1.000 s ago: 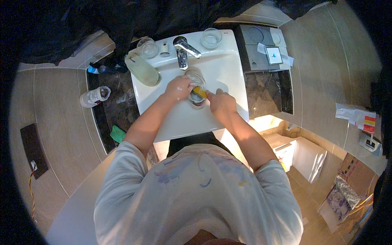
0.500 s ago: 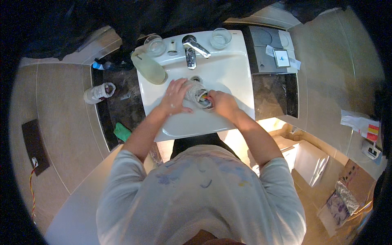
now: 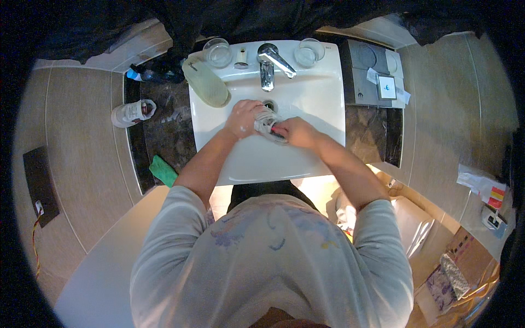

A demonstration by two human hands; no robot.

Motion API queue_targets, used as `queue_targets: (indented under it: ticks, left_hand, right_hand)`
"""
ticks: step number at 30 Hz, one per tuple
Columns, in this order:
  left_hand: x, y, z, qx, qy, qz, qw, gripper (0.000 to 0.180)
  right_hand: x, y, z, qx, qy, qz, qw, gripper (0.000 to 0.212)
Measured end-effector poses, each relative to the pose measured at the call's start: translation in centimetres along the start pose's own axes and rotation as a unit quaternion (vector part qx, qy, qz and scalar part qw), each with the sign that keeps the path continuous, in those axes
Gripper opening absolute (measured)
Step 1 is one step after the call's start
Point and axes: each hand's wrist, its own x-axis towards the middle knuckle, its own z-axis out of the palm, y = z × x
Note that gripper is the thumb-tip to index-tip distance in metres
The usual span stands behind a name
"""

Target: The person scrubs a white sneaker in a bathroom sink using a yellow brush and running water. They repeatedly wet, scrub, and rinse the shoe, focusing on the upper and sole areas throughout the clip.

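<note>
A wet white shoe [image 3: 264, 122] rests in the white sink [image 3: 240, 167], just in front of the drain. My left hand [image 3: 244, 118] has its fingers curled over the shoe's left side, and some pale suds show on its back. Closed around a small red-handled tool [image 3: 280, 129], probably a brush, is my right hand [image 3: 298, 132]. That tool reaches into the shoe's opening, so its working end is hidden. Another white shoe [image 3: 131, 113] stands on the dark counter to the left.
A chrome tap [image 3: 267, 74] stands at the sink's back between two clear cups [image 3: 217, 53]. On the rim lies a pale green bottle [image 3: 206, 83]. A green cloth [image 3: 162, 170] hangs near the left counter's front edge; grey boxes [image 3: 362, 82] sit on the right.
My left hand's spread fingers have bent closer over the shoe. My right hand still holds the red tool at the opening. The whole view has shifted slightly.
</note>
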Motion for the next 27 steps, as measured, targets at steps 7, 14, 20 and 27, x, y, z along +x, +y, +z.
queue_targets:
  ticks: [7,14,20,27]
  left_hand:
    - [0.2,0.4,-0.6,-0.002,-0.026,-0.01,1.0,0.08]
    - [0.3,0.7,-0.9,-0.034,-0.019,-0.042,0.998,0.079]
    - [-0.1,0.4,0.1,-0.018,-0.014,-0.044,0.999,0.077]
    - [0.3,-0.5,1.0,-0.02,0.014,-0.048,0.999,0.083]
  right_hand:
    - [0.6,2.3,1.1,0.041,0.058,-0.029,0.997,0.026]
    - [2.3,0.8,1.5,0.133,-0.014,0.042,0.99,0.024]
    - [-0.9,1.6,-3.7,-0.053,-0.113,-0.067,0.99,0.025]
    - [4.2,0.0,4.8,0.063,0.102,0.13,0.984,0.023]
